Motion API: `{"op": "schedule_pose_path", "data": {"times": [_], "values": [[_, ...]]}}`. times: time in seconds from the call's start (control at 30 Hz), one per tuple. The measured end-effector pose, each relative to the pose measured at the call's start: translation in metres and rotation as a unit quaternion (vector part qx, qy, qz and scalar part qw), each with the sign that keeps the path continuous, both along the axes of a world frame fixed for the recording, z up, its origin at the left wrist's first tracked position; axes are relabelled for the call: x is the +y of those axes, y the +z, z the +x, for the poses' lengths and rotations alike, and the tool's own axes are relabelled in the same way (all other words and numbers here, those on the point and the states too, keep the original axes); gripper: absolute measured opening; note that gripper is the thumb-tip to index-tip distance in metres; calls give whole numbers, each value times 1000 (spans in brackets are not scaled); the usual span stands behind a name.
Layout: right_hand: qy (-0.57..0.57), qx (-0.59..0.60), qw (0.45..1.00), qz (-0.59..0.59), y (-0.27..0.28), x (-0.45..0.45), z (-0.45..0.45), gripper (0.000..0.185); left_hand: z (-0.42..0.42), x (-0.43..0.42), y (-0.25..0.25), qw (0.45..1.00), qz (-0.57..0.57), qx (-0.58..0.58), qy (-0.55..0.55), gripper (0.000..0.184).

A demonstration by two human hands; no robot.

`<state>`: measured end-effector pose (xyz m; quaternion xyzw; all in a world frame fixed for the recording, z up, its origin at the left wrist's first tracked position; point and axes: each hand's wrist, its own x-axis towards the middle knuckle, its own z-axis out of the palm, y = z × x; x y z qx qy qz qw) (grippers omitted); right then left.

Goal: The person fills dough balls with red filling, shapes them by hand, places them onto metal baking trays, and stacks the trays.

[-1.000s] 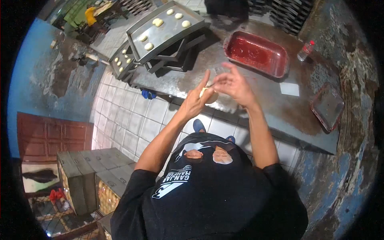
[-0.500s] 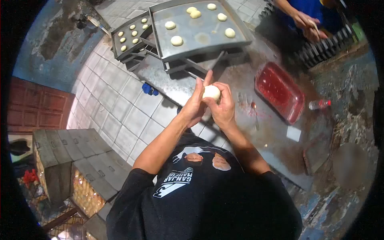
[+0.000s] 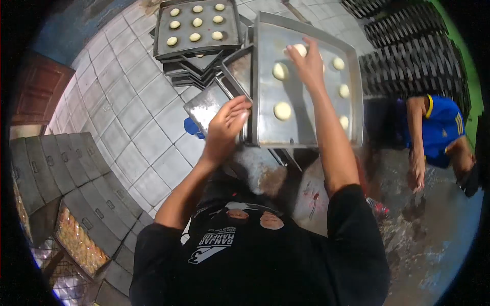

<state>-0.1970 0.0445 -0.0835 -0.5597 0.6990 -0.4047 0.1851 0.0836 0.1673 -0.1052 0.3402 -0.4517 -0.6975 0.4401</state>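
My right hand reaches over the near metal baking tray, with thumb and fingers around a pale round dough ball. Whether that ball touches the tray's surface I cannot tell. Other dough balls lie on the same tray: one dough ball and another to the left, and several along the right side. My left hand is beside the tray's left wall, empty, its fingers stretched out. Part of the tray is hidden behind my right hand and forearm.
A second tray with rows of dough balls rests on stacked trays at back left. Dark stacked racks stand at back right. A co-worker in a blue shirt is at the right. Grey lidded boxes are at lower left.
Both hands held the dough ball together in front of me; now they are apart. My right hand has carried the ball over the tray. The view has turned, and more of the co-worker shows.
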Motion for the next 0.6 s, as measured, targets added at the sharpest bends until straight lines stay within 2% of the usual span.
{"op": "schedule_pose_path", "data": {"times": [0.03, 0.07, 0.1, 0.13, 0.2, 0.23, 0.27, 0.33, 0.4, 0.43, 0.47, 0.5, 0.57, 0.6], "values": [[37, 137, 987, -81, -29, -35, -18, 56, 16, -4, -22, 999, 0, -38, 26, 50], [75, 269, 947, -161, -50, -60, -29, 59, 32, -5, -37, 996, 0, -76, 51, 48], [107, 303, 947, -33, -60, -76, -30, 59, 49, -6, -39, 991, 32, -103, 75, 46], [114, 303, 946, -29, -65, -90, -30, 59, 67, -5, -40, 985, 65, -130, 97, 44], [209, 346, 913, -42, -75, -115, -31, 57, 104, 1, -57, 970, 62, -207, 108, 41], [228, 327, 917, -20, -82, -126, -35, 56, 118, 6, -62, 970, 68, -205, 109, 41], [229, 329, 916, -15, -87, -125, -30, 56, 130, 9, -66, 962, 49, -240, 124, 39], [204, 355, 908, -87, -92, -108, -19, 57, 129, 3, -67, 954, 33, -269, 129, 38], [199, 366, 908, -39, -76, -105, -29, 59, 123, -7, -63, 957, 59, -250, 133, 37], [182, 96, 976, 73, -48, -100, -30, 59, 114, -16, -58, 960, 60, -248, 119, 36], [154, -184, 956, 168, -23, -101, -32, 59, 104, -27, -51, 961, 51, -246, 113, 36], [111, -261, 946, 156, -4, -101, -48, 57, 96, -35, -42, 968, 19, -232, 93, 35], [4, -221, 969, 108, 15, -83, -91, 59, 86, -44, -29, 968, -57, -235, 65, 33], [-46, -95, 987, 117, 9, -66, -121, 53, 81, -49, -19, 968, -62, -232, 64, 33]]}}
